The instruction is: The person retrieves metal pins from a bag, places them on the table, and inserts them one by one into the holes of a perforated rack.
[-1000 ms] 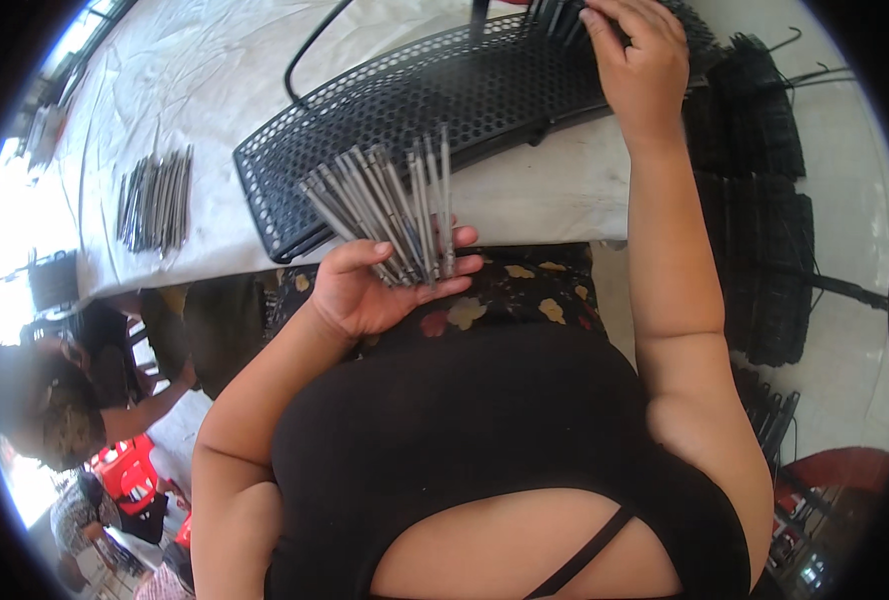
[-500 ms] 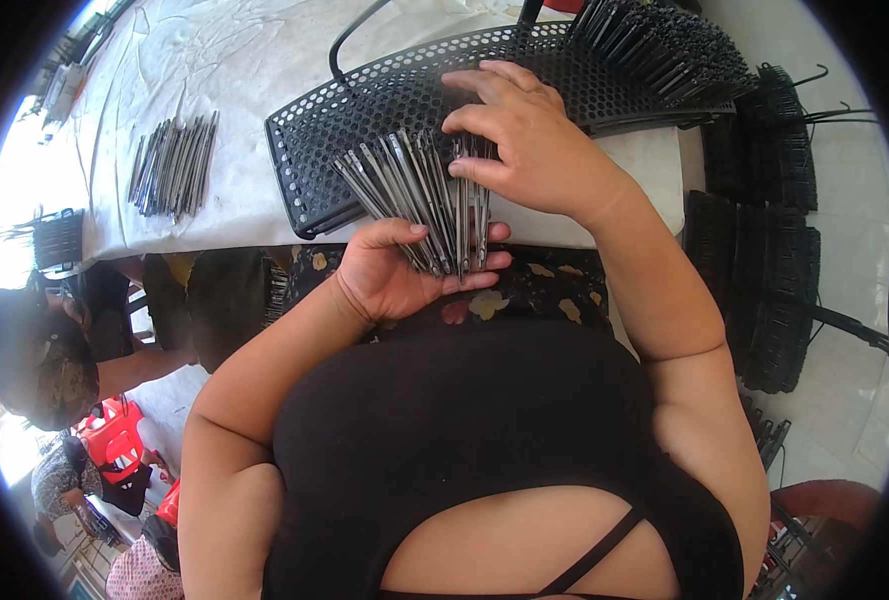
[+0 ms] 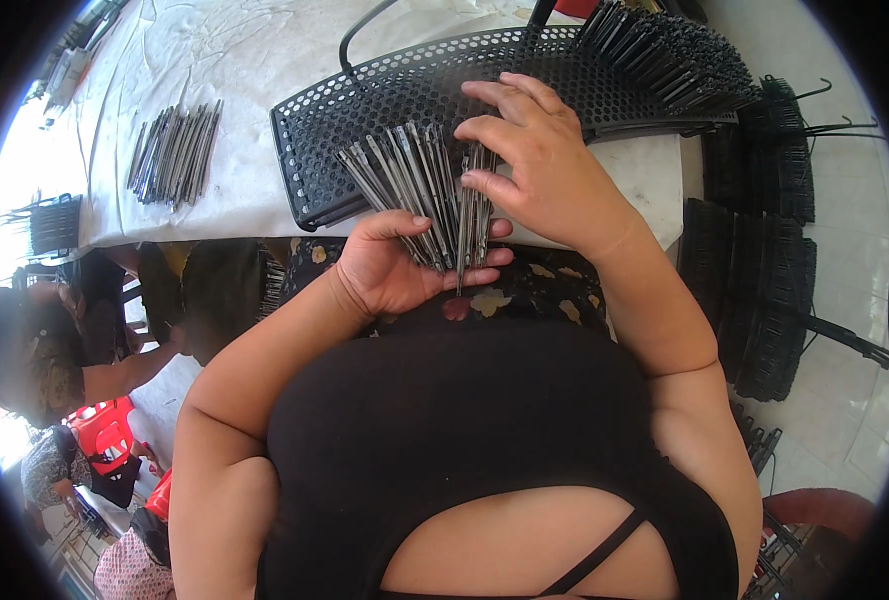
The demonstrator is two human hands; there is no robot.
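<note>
A fanned bundle of slim, dark metal rods (image 3: pixel 405 180) rests in my left hand (image 3: pixel 390 265), palm up. The thumb lies over the rods on one side and the fingertips curl round the other. At their upper right, my right hand (image 3: pixel 540 150) hovers with fingers spread, the thumb and index tips at the edge of the bundle. A few rods there stand apart from the main fan, and one sticks out lower than the others. What kind of metal parts they are, I cannot make out.
Under the rods' far ends is a black perforated rack (image 3: pixel 310 130), with a dense pile of dark rods (image 3: pixel 665 55) at its right. Another rod bundle (image 3: pixel 175 155) lies on the pale tablecloth (image 3: pixel 235 60). Black racks (image 3: pixel 755 290) stand at right. A co-worker (image 3: pixel 45 350) sits at left.
My right hand has shifted slightly right and down. Rods on the bundle's right side sit closer together, and one now pokes out below. My left hand keeps its hold.
</note>
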